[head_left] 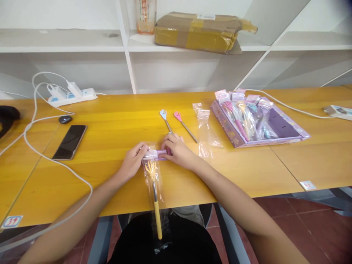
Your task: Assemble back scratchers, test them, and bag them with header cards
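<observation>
My left hand (134,158) is closed on the top of a clear plastic bag (161,183). Inside the bag lies a yellow back scratcher (156,212), its handle reaching past the table's front edge. With curled fingers, my right hand (177,149) holds a small purple card (161,154) at the bag's top, right beside my left fingers. A blue scratcher (164,116) and a pink scratcher (187,126) lie beyond my right hand, the blue one's lower end hidden by it. Clear bags (205,134) rest to their right.
A purple box (233,134) with several bagged scratchers is at the right. On the left are a phone (70,142), a black mouse (65,119), a power strip (85,95) and white cables. A taped carton (196,33) sits on the shelf behind.
</observation>
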`<state>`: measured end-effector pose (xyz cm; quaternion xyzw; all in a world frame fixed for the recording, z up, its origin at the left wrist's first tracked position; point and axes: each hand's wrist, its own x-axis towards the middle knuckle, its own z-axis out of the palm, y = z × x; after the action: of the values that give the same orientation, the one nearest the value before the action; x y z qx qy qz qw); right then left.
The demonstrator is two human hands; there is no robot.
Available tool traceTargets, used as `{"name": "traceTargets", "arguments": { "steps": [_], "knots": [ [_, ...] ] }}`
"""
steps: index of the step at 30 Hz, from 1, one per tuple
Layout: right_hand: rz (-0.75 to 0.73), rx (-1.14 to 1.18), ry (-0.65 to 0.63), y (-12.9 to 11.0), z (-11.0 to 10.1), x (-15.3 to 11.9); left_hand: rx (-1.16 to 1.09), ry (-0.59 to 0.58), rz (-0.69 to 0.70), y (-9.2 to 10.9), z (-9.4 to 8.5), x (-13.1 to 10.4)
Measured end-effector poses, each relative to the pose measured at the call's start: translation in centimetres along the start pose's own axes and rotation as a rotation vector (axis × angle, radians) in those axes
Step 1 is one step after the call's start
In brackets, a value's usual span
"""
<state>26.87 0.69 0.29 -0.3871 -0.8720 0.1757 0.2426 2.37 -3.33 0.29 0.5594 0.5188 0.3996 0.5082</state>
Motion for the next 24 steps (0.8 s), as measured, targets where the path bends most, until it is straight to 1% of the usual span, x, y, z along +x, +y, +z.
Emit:
{"name": "traceTargets", "arguments": {
  "steps": [3,5,7,9,10,11,12,14,15,16,18,20,22,24],
  "knots": [
    [-0.011,0.105,0.027,0.2,-0.1,0.1,0.045,-0.016,0.021,0.2,0.1,-0.1],
    [0.019,0.207,0.067,0.3,-0.2,0.1,0.086,-0.017,0.036,0.3,0.1,-0.2],
    [0.114,0.329,0.169,0.2,-0.4,0.0,0.102,-0.030,0.036,0.3,0.1,-0.2],
    [0.196,0.442,0.332,-0.1,-0.6,-0.1,0.099,-0.045,0.026,0.4,0.2,-0.2],
    [0.202,0.500,0.396,-0.2,-0.7,-0.2,0.101,-0.046,0.025,0.4,0.2,-0.2],
    [0.183,0.568,0.421,-0.5,-0.7,-0.3,0.107,-0.043,0.029,0.4,0.2,-0.3],
    [0.151,0.639,0.405,-0.7,-0.7,-0.4,0.117,-0.042,0.035,0.5,0.2,-0.3],
    [0.087,0.745,0.291,-1.1,-0.5,-0.5,0.127,-0.050,0.039,0.5,0.4,-0.3],
    [0.068,0.759,0.237,-1.3,-0.3,-0.6,0.132,-0.060,0.038,0.5,0.4,-0.3],
    [0.059,0.748,0.209,-1.4,-0.1,-0.5,0.136,-0.073,0.039,0.5,0.5,-0.3],
    [0.065,0.698,0.214,-1.5,0.4,-0.4,0.138,-0.114,0.052,0.4,0.6,-0.3],
    [0.085,0.697,0.237,-1.4,0.8,-0.3,0.124,-0.174,0.056,0.2,0.7,-0.4],
    [0.107,0.727,0.244,-1.3,1.0,-0.2,0.097,-0.239,0.032,0.1,0.9,-0.5],
    [0.128,0.746,0.253,-1.3,0.9,-0.2,0.093,-0.277,0.005,0.1,1.0,-0.6]
  ]
}}
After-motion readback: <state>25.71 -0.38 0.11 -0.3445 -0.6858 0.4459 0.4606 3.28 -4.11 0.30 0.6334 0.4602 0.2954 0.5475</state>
